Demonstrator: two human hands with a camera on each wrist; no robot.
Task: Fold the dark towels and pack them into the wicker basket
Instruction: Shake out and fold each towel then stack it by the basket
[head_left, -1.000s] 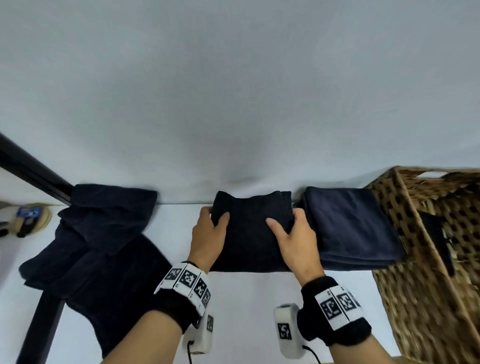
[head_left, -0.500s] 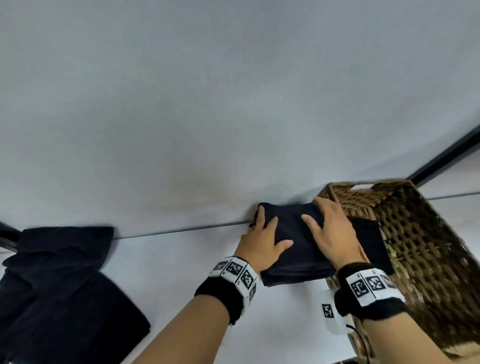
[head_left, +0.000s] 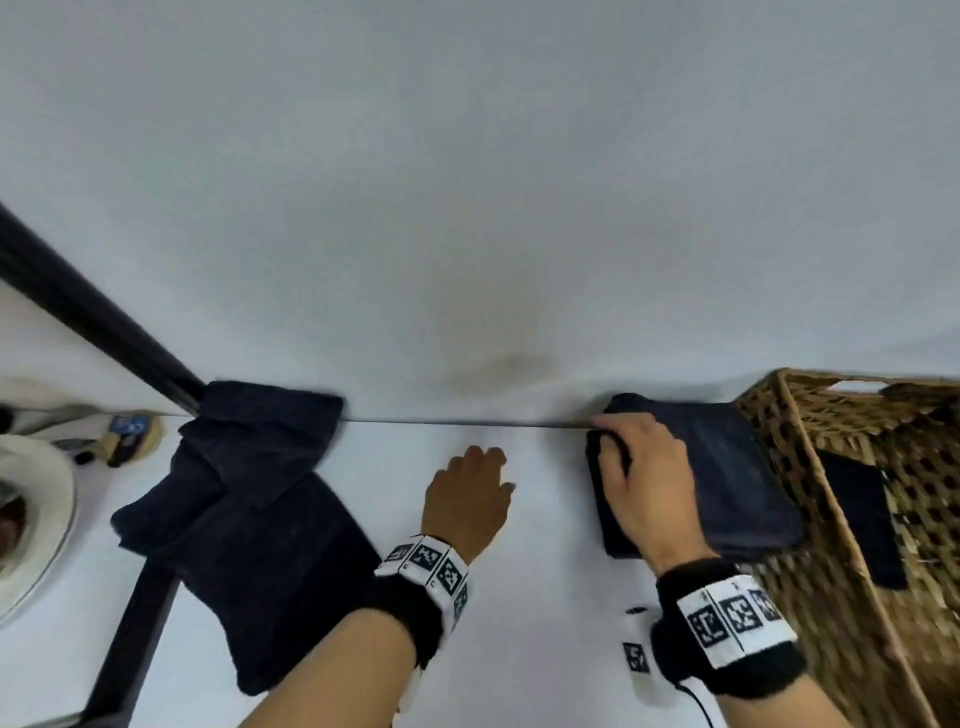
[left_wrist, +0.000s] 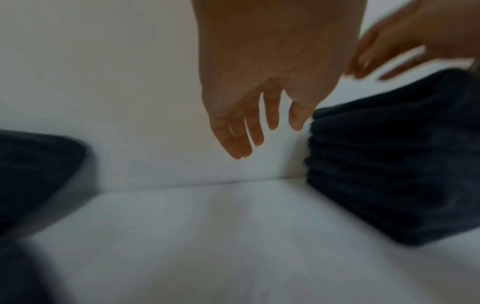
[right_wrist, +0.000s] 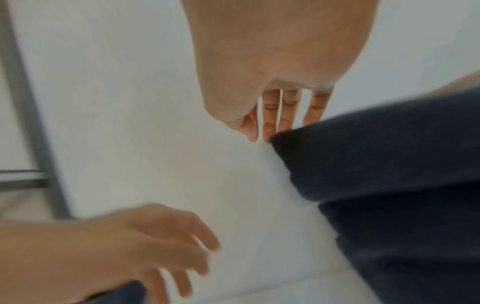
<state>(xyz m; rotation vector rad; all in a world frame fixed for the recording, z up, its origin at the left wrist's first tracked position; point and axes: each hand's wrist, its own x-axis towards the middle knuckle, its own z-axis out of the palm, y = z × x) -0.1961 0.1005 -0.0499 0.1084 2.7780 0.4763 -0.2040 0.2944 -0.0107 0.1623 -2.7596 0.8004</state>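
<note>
Two lots of dark towels on the white counter (head_left: 519, 597): one stack of folded towels (head_left: 727, 483) at the right, touching the side of the one wicker basket (head_left: 810, 499), and one heap of unfolded towels (head_left: 249, 499) at the left, draped partly over a black bar (head_left: 93, 317). Number of towels in either lot hard to count; several folded layers visible along the stack's edge from the left wrist view.

Left hand (head_left: 467, 499) above bare counter between heap and stack, fingers (left_wrist: 241, 133) loosely spread and slack, holding nothing, touching neither lot. Right hand (head_left: 644, 488) laid on the stack's near left corner, fingers (right_wrist: 270, 115) fairly straight, tips tucked down behind the corner of the cloth; real grip or mere resting contact impossible to tell.

Inside the basket, one flat dark piece (head_left: 862, 519) against the wall, partly hidden. Basket cut off at the right edge. Both wrist views blurred.
</note>
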